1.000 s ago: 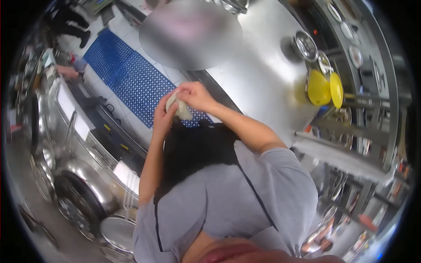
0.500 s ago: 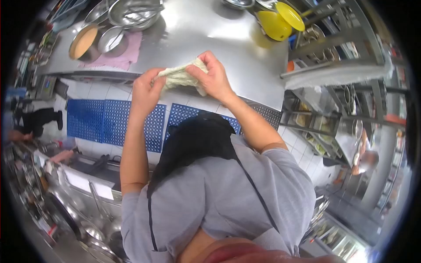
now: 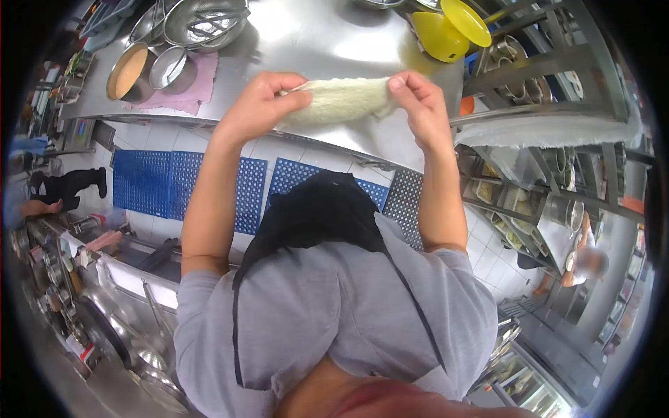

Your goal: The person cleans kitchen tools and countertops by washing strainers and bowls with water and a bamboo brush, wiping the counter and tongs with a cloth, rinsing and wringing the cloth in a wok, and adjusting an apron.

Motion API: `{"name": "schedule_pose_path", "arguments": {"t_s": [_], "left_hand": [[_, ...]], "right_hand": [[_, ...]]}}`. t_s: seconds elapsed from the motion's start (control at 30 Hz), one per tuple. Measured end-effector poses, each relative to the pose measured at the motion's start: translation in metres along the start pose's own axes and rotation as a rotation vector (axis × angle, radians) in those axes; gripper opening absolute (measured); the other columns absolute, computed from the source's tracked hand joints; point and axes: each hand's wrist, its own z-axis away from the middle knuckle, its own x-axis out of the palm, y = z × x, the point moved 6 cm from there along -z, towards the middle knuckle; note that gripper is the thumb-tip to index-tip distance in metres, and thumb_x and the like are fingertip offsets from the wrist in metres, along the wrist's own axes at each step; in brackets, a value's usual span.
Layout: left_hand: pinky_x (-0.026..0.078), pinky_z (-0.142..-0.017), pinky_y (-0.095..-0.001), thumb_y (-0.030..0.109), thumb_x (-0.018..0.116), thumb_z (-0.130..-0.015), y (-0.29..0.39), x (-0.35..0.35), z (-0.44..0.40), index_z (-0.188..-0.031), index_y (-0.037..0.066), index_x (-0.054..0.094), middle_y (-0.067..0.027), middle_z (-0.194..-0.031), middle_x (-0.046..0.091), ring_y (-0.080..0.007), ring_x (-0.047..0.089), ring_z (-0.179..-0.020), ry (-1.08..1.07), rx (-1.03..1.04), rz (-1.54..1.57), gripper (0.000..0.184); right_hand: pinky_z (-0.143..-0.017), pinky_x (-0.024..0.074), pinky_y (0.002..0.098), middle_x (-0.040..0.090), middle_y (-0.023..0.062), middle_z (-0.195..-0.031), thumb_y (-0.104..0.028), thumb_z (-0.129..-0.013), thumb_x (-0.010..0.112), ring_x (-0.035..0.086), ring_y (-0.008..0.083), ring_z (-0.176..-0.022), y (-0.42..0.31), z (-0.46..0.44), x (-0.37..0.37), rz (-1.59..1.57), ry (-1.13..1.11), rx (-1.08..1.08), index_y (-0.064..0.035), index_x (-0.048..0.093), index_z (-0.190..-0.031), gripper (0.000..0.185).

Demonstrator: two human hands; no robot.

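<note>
A pale green-white cloth is stretched sideways between my two hands, over the near edge of the steel table. My left hand pinches its left end between thumb and fingers. At the other end, my right hand grips a corner in the same way. The cloth's lower edge hangs slightly loose.
On the table's left stand a pot of orange liquid, a smaller steel pot on a pink cloth, and metal bowls. A yellow scale sits at the right, beside a metal rack. Blue mats cover the floor. Other people are at both sides.
My hands have moved apart, the right one outward to the right. The cloth, bunched between them before, is now spread out and pulled wide.
</note>
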Motion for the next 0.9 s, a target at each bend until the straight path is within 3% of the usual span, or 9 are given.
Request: {"name": "schedule_pose_path", "arguments": {"t_s": [0.1,0.17,0.27,0.37,0.43,0.53,0.57,0.8,0.9], "left_hand": [[0.049,-0.072,-0.0290,0.022,0.066,-0.091,0.016,0.002,-0.008,-0.105,-0.001,0.072,-0.0059,-0.091,0.071,-0.0121,0.061,-0.082,0.138,0.136,-0.081,0.027],[0.050,-0.077,-0.0319,0.025,0.068,-0.090,0.013,-0.004,-0.030,-0.114,0.003,0.071,-0.0113,-0.102,0.070,-0.0182,0.063,-0.088,0.309,0.178,-0.288,0.032],[0.050,-0.084,-0.0329,0.025,0.068,-0.091,-0.007,-0.006,-0.027,-0.127,0.008,0.066,-0.0143,-0.116,0.065,-0.0226,0.062,-0.103,0.398,0.066,-0.539,0.040],[0.050,-0.091,-0.0332,0.025,0.068,-0.092,-0.030,-0.012,-0.011,-0.135,0.013,0.061,-0.0137,-0.126,0.059,-0.0239,0.058,-0.114,0.357,0.061,-0.568,0.046],[0.049,-0.093,-0.0336,0.024,0.068,-0.092,-0.056,-0.017,0.022,-0.137,0.013,0.060,-0.0129,-0.128,0.058,-0.0235,0.057,-0.115,0.323,0.017,-0.496,0.047],[0.050,-0.093,-0.0340,0.020,0.068,-0.092,-0.097,-0.038,0.071,-0.134,0.009,0.061,-0.0126,-0.125,0.060,-0.0226,0.059,-0.112,0.331,-0.132,-0.320,0.044],[0.050,-0.092,-0.0342,0.019,0.068,-0.092,-0.112,-0.044,0.089,-0.133,0.009,0.062,-0.0132,-0.123,0.061,-0.0230,0.061,-0.109,0.362,-0.173,-0.220,0.043],[0.051,-0.090,-0.0322,0.015,0.068,-0.091,-0.161,-0.096,0.186,-0.128,0.002,0.064,-0.0117,-0.114,0.066,-0.0198,0.062,-0.106,0.491,-0.256,0.010,0.039],[0.051,-0.087,-0.0316,0.014,0.067,-0.092,-0.176,-0.122,0.211,-0.129,0.002,0.063,-0.0125,-0.115,0.067,-0.0191,0.064,-0.103,0.521,-0.246,-0.016,0.039]], "right_hand": [[-0.067,0.0430,0.0250,0.062,-0.0038,-0.077,-0.022,-0.097,0.065,0.053,0.0060,-0.073,0.000,-0.021,-0.008,0.078,0.050,-0.066,-0.0021,0.068,-0.097,0.020],[-0.068,0.0463,0.0286,0.065,0.0009,-0.078,-0.021,-0.096,0.064,0.058,0.0111,-0.074,0.016,-0.046,-0.018,0.214,0.039,-0.077,-0.0014,0.068,-0.102,0.021],[-0.072,0.0505,0.0379,0.069,0.0133,-0.085,-0.021,-0.093,0.065,0.066,0.0263,-0.078,0.024,-0.071,-0.020,0.751,0.241,-0.093,-0.0007,0.067,-0.108,0.025],[-0.090,0.0499,0.0468,0.067,0.0271,-0.108,-0.021,-0.089,0.067,0.065,0.0396,-0.102,0.085,-0.059,-0.005,0.968,0.150,-0.266,0.0010,0.067,-0.114,0.034],[-0.109,0.0379,0.0488,0.054,0.0340,-0.133,-0.031,-0.091,0.066,0.049,0.0453,-0.130,0.139,-0.027,0.024,0.964,-0.056,-0.143,0.0017,0.058,-0.132,0.053],[-0.119,0.0191,0.0551,0.030,0.0367,-0.153,-0.046,-0.093,0.060,0.024,0.0512,-0.145,0.177,-0.018,0.051,1.308,-0.035,-0.196,0.0009,0.043,-0.147,0.074],[-0.119,0.0091,0.0602,0.021,0.0370,-0.157,-0.058,-0.093,0.052,0.012,0.0524,-0.148,0.188,-0.031,0.051,1.292,-0.060,-0.126,-0.0024,0.032,-0.154,0.084],[-0.120,0.0096,0.0578,0.023,0.0300,-0.159,-0.060,-0.097,0.042,0.015,0.0492,-0.149,0.215,-0.176,0.132,1.335,0.005,-0.160,-0.0059,0.031,-0.155,0.080],[-0.119,0.0140,0.0574,0.024,0.0229,-0.162,-0.048,-0.098,0.042,0.016,0.0469,-0.149,0.227,-0.218,0.192,1.292,-0.110,-0.188,-0.0108,0.033,-0.156,0.070]]}}
